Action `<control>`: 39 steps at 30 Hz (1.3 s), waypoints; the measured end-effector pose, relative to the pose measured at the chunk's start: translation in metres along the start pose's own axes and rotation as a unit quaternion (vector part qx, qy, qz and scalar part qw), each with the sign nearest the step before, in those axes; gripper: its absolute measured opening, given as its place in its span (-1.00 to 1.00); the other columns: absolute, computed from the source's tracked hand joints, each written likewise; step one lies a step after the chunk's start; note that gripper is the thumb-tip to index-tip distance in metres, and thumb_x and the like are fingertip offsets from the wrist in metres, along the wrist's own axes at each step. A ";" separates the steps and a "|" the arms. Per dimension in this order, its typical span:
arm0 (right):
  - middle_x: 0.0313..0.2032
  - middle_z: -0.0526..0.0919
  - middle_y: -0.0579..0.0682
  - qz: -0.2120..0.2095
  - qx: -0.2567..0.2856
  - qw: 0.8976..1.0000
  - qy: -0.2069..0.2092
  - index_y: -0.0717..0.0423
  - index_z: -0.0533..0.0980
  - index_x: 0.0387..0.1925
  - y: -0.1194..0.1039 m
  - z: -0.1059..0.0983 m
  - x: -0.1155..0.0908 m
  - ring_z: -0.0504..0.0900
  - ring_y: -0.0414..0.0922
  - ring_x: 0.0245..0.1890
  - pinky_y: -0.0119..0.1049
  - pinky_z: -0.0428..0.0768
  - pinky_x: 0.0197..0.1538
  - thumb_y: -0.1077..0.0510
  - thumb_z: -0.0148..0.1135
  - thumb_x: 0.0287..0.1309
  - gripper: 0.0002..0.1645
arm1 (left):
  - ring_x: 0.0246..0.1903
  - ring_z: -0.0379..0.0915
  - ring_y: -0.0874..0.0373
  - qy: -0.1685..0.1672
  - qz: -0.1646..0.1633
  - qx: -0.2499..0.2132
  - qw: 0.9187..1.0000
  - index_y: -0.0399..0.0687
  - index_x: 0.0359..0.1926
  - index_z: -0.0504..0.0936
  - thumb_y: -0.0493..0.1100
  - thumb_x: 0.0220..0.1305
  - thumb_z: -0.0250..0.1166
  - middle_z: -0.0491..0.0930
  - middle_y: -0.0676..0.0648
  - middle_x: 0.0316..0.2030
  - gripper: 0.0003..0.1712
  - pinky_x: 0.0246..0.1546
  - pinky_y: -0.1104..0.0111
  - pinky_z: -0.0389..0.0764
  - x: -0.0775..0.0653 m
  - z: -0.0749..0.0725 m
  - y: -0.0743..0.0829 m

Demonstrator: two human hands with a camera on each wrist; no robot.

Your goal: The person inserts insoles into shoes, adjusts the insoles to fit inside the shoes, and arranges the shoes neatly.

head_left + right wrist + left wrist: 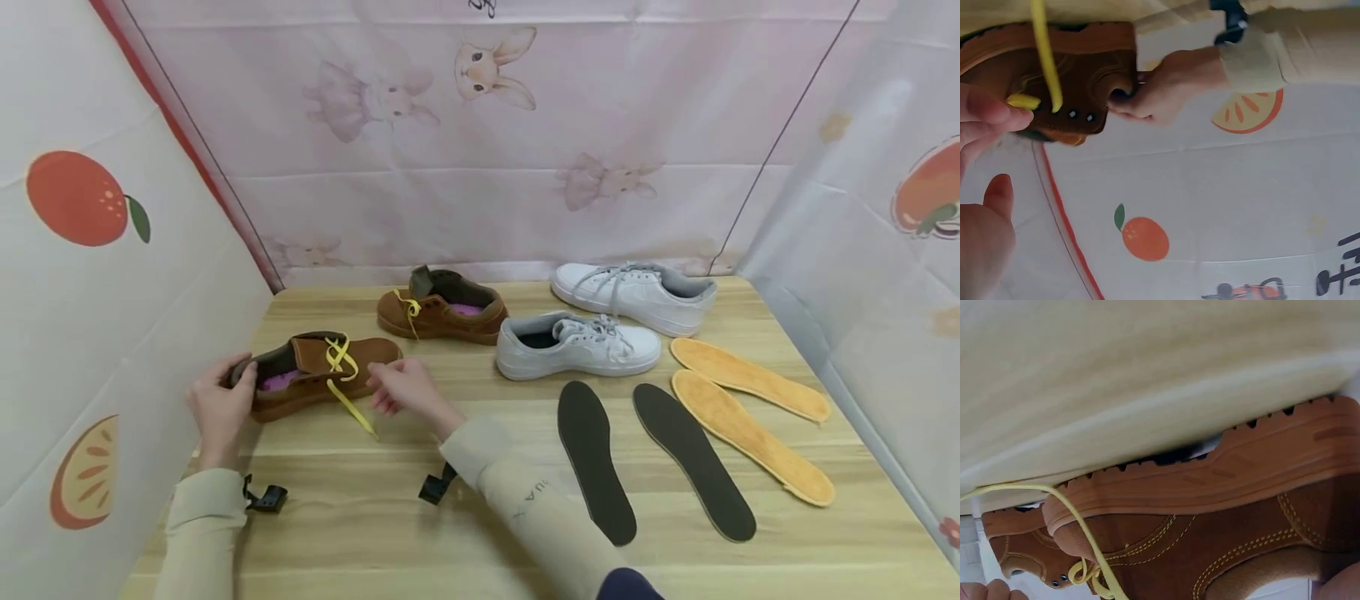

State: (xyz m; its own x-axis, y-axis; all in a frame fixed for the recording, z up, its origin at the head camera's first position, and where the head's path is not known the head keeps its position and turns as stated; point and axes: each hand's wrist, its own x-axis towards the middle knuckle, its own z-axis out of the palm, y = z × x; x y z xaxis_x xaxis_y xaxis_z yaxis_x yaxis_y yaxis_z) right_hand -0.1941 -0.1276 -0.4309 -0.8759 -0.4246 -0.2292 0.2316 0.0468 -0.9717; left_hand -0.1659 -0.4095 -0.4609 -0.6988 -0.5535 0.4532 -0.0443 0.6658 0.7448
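Observation:
In the head view a brown shoe (300,398) with a pink insole (280,381) and a yellow lace (341,358) lies at the left, toe to the right. My left hand (221,404) grips its heel, thumb at the collar's edge. Beside the toe is my right hand (408,387), fingers loosely bent. The right wrist view has its thumb apart from the fingertips, which are close to the lace (1047,56); contact cannot be told. One lace end hangs down the shoe's near side onto the table. The sole (1197,487) fills much of the left wrist view.
Behind stands a second brown shoe (457,310), its tongue raised. Two white shoes, the nearer (577,350) and the farther (637,296), are right of it. Two black insoles (596,458) and two orange fuzzy insoles (750,433) lie at the right of the wooden table (337,533). Printed curtains surround it.

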 end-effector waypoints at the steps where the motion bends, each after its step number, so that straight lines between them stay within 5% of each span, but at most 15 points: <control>1: -0.49 0.65 0.30 0.008 0.012 1.000 -0.007 0.34 0.61 -0.37 0.000 0.005 0.003 0.51 -0.15 -0.73 -0.35 0.51 -0.63 -0.04 0.09 0.27 -0.53 | -0.26 0.46 0.47 0.012 0.005 0.001 1.000 -0.07 -0.18 0.73 -0.15 0.13 0.33 0.67 -0.16 -0.19 -0.78 -0.26 0.67 0.33 0.000 0.001 -0.001; 6: -0.58 0.65 0.19 0.061 0.072 0.994 -0.048 0.41 0.60 -0.27 0.005 0.028 0.017 0.50 -0.17 -0.75 -0.36 0.49 -0.63 -0.08 0.09 0.25 -0.45 | -0.34 0.36 0.64 0.026 0.004 0.010 1.000 -0.05 -0.23 0.75 -0.16 0.12 0.34 0.68 -0.16 -0.23 -0.82 -0.27 0.68 0.33 0.001 0.003 -0.004; 15: -0.54 0.67 0.22 0.125 0.098 0.985 -0.061 0.41 0.62 -0.30 0.014 0.056 0.028 0.51 -0.13 -0.75 -0.34 0.49 -0.63 -0.28 0.03 0.19 -0.24 | -0.19 0.53 0.31 -0.006 -0.016 0.016 1.000 0.01 -0.20 0.74 -0.07 0.15 0.34 0.68 -0.10 -0.17 -0.79 -0.21 0.66 0.39 -0.001 0.007 -0.005; 22: -0.64 0.62 0.21 0.133 0.057 0.988 -0.049 0.39 0.63 -0.51 0.017 0.064 0.027 0.46 -0.12 -0.81 -0.32 0.45 -0.70 0.00 -0.08 0.17 -0.44 | -0.32 0.38 0.60 0.006 -0.022 0.017 1.000 -0.02 -0.23 0.75 -0.10 0.14 0.34 0.69 -0.11 -0.20 -0.81 -0.24 0.67 0.35 -0.003 0.007 -0.006; 31: -0.54 0.64 0.34 0.126 0.030 0.991 -0.044 0.39 0.61 -0.61 0.022 0.063 0.029 0.41 -0.16 -0.87 -0.33 0.39 -0.73 0.04 -0.14 0.32 -0.38 | -0.35 0.36 0.66 0.019 -0.009 -0.003 1.000 -0.04 -0.24 0.75 -0.11 0.12 0.35 0.68 -0.16 -0.23 -0.81 -0.25 0.68 0.34 -0.002 0.010 -0.006; 39: -0.70 0.60 0.21 0.125 0.021 0.991 -0.049 0.38 0.61 -0.63 0.026 0.064 0.027 0.40 -0.15 -0.87 -0.33 0.37 -0.75 0.03 -0.14 0.34 -0.36 | -0.40 0.32 0.71 0.031 -0.004 0.000 0.999 -0.07 -0.27 0.75 -0.11 0.10 0.35 0.69 -0.16 -0.26 -0.81 -0.30 0.70 0.30 -0.003 0.009 -0.009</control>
State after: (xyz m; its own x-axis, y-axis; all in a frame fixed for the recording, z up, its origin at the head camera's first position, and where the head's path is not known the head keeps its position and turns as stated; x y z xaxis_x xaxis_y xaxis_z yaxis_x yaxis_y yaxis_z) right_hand -0.1845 -0.1961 -0.4587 -0.7444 -0.4902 -0.4534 0.4548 0.1249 -0.8818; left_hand -0.1695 -0.4090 -0.4733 -0.6520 -0.5897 0.4765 -0.0505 0.6609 0.7488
